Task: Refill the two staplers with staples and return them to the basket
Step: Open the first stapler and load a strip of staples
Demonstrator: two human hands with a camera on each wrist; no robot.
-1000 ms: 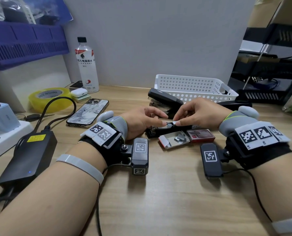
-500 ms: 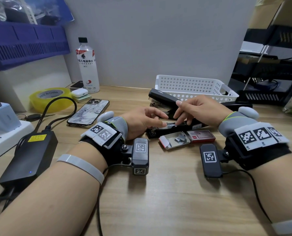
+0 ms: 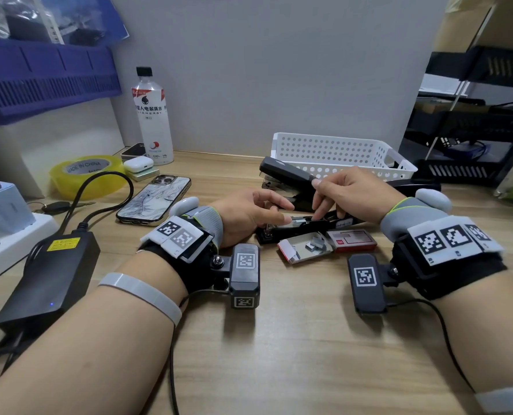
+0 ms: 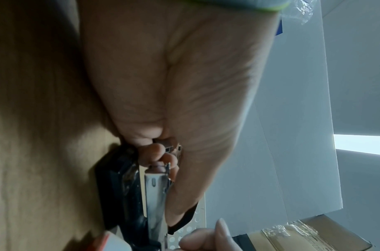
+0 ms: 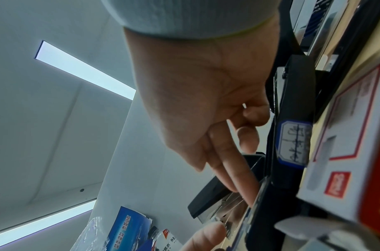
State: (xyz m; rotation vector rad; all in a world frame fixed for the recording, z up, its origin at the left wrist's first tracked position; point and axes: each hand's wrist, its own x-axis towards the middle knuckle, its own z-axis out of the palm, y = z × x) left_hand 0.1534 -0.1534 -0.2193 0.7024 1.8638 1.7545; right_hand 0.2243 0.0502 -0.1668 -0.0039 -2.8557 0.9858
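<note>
Head view: open stapler (image 3: 304, 227) lies flat on the desk (image 3: 279, 339) between both hands, its black lid (image 3: 288, 175) swung up and back so the magazine channel is exposed for loading. Left hand (image 3: 249, 214) grasps the front end of the magazine, thumb and curled fingers around the metal rail; judged purpose is to pin the base so it does not slide. Left wrist view confirms fingertips wrapped on the rail (image 4: 156, 186).

Right hand (image 3: 351, 190) hangs over the channel, index and middle fingers (image 5: 234, 178) extended down into it, not gripping anything visible; likely seating or aligning the staple strip. Whether a strip is already in, cannot tell.

Staple box (image 3: 307, 250) lies open just nearer than the left hand's fingertips, loose staples inside; its red sleeve (image 3: 352, 241) beside it, under the right hand. Kept near for short reach.

White basket (image 3: 339, 154) stands beyond the right hand. Second stapler (image 3: 411, 187) appears to lie behind the right hand, mostly hidden.

Task early: lid not yet closed.
</note>
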